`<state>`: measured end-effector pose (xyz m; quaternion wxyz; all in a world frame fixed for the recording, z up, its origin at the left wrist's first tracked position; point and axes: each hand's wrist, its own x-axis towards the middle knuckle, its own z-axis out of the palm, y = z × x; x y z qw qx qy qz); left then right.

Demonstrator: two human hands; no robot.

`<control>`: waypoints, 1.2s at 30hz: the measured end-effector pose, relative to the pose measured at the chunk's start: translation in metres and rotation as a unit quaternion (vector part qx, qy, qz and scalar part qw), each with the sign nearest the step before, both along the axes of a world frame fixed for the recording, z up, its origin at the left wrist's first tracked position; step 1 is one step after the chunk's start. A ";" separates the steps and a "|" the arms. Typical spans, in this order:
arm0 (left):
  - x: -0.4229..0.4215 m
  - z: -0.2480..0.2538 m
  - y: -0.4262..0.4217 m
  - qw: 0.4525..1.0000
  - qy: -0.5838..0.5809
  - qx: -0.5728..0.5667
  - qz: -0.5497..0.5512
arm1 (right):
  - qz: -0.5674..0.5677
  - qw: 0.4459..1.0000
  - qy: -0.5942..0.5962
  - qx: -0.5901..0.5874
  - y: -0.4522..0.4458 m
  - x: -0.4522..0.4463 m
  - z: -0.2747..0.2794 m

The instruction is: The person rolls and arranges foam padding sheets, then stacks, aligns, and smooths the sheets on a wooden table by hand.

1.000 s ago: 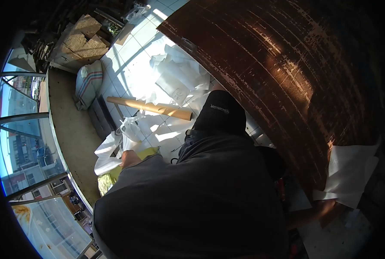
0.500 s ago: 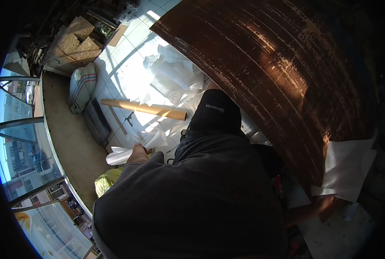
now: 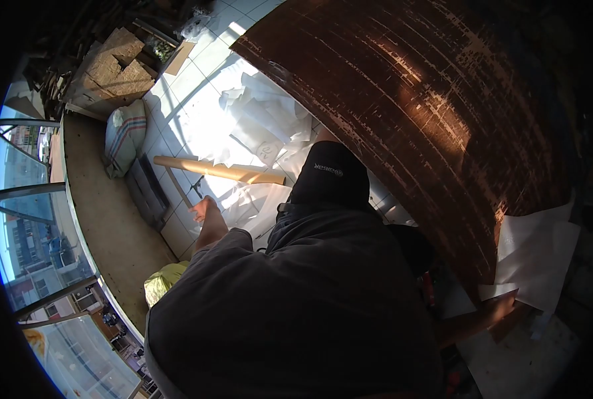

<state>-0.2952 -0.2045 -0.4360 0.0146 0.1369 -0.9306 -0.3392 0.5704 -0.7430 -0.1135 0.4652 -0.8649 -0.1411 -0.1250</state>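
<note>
My left hand point(image 3: 205, 210) reaches down to the floor on the left. Its fingers meet the lower end of a thin flat strip point(image 3: 179, 187); whether they grip it is too small to tell. A brown cardboard tube point(image 3: 220, 171) lies just beyond. Out to the right, my right hand point(image 3: 511, 300) is at the lower edge of a white sheet point(image 3: 536, 256), closed on it as far as the shadow shows. That sheet hangs at the near end of a scratched brown wooden board point(image 3: 416, 100). Its fingertips are hidden.
Crumpled white sheets point(image 3: 266, 116) cover the sunlit tiles ahead. A striped sack point(image 3: 125, 138) leans by the ledge point(image 3: 100, 206) under the windows. A yellow-green bag point(image 3: 163, 281) sits near my left side. Chipboard pieces point(image 3: 117, 66) are stacked at the far left.
My left hand has let go of the white sheet it held and moved forward to the flat strip. The right hand stays at its sheet, whose lower corner has shifted slightly.
</note>
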 end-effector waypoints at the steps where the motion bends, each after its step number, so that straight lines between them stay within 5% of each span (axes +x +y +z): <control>1: 0.027 0.033 0.006 0.976 -0.044 -0.152 -0.152 | -0.021 0.999 0.037 0.031 0.017 -0.010 0.010; 2: 0.053 0.073 0.007 0.953 -0.098 -0.160 -0.239 | -0.035 0.996 0.062 0.054 0.031 -0.020 0.021; 7: 0.071 0.028 0.050 0.880 -0.069 -0.055 -0.467 | -0.087 0.985 0.124 0.087 0.089 -0.061 0.061; 10: 0.107 0.018 0.072 0.851 -0.104 0.002 -0.516 | -0.112 0.984 0.127 0.054 0.119 -0.080 0.080; 13: 0.125 -0.024 0.096 0.847 -0.152 0.036 -0.508 | 0.137 0.932 0.238 0.239 0.029 -0.014 0.040; 19: 0.180 -0.021 0.106 0.836 -0.268 0.019 -0.479 | 0.025 0.992 0.104 0.067 0.111 -0.068 0.074; 24: 0.203 -0.034 0.105 0.805 -0.354 0.129 -0.457 | 0.008 0.997 0.046 -0.062 0.175 -0.101 0.098; 27: 0.196 -0.033 0.119 0.852 -0.280 0.101 -0.431 | -0.004 0.990 0.069 -0.125 0.204 -0.105 0.108; 30: 0.193 0.017 0.136 0.910 -0.176 0.115 -0.357 | -0.013 0.973 -0.059 -0.222 0.194 -0.090 0.088; 34: 0.135 0.041 0.192 0.915 0.074 0.165 -0.361 | 0.048 0.997 0.054 0.018 0.217 -0.110 0.114; 36: 0.136 0.101 0.209 0.856 0.143 0.295 -0.400 | 0.137 0.967 0.144 0.156 0.225 -0.116 0.131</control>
